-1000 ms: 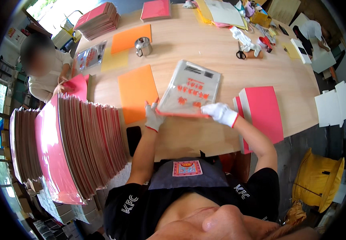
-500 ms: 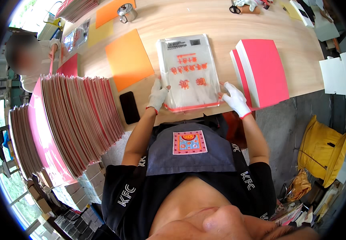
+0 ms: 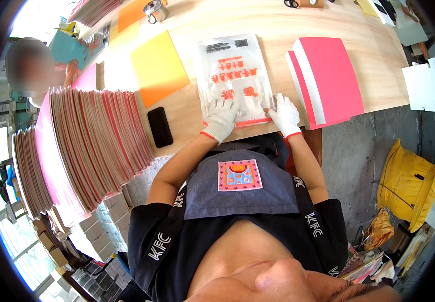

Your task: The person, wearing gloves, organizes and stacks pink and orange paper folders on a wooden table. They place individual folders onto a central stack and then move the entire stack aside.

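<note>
A clear plastic packet point(image 3: 235, 60) with red print, a black-and-white code patch and a red band along its near edge lies flat on the table before me. My left hand point(image 3: 222, 119), in a white glove with bare fingertips, rests on its near left part, fingers stretched over the plastic. At the packet's near right corner is my right hand point(image 3: 284, 114), gloved alike, fingers extended and thumb toward the packet's edge. Right of it stands a thick block of pink-red sheets point(image 3: 331, 80). Left of my left hand lies a black phone point(image 3: 160, 127).
Orange sheets point(image 3: 159, 68) lie left of the packet, with a metal cup point(image 3: 154, 11) beyond. Tall stacks of pink-edged folders point(image 3: 96, 146) stand at the left table edge, near another person's hand point(image 3: 70, 72). Scissors point(image 3: 291, 3) lie at the far edge. A yellow bag point(image 3: 406, 183) is at right.
My left hand has moved from the packet's left edge onto its near part. My right hand has shifted slightly at the right corner. At left, the other person now has a blue-green sheet nearby.
</note>
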Motion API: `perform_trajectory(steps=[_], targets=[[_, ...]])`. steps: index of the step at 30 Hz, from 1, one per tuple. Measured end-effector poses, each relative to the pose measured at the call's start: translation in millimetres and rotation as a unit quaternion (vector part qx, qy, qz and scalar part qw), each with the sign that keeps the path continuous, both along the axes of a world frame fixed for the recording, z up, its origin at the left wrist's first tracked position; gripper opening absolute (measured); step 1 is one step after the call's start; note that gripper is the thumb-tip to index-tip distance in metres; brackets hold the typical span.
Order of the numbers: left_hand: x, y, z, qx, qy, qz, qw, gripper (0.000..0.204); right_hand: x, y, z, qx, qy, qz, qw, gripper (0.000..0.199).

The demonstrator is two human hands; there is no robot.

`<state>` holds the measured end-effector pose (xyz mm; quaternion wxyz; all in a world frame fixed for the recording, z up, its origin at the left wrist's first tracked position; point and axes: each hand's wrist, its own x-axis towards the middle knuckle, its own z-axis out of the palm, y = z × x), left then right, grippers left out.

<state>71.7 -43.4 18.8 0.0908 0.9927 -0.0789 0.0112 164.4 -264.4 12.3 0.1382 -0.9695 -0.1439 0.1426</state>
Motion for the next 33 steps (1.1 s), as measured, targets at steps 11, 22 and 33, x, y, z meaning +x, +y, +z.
perform_trajectory(steps=[11, 22, 33], targets=[[11, 20, -6, -0.234, 0.069, 0.07, 0.967, 0.04, -21, -11, 7, 0.13, -0.113, -0.044, 0.984, 0.037], [-22, 62, -71, -0.483, 0.065, 0.318, 0.813, 0.064, -35, -28, 1, 0.104, 0.073, -0.127, 0.984, 0.033], [-22, 48, -41, -0.608, 0.098, 0.296, 0.73, 0.056, -23, -29, -7, 0.021, -0.003, -0.128, 0.992, 0.038]])
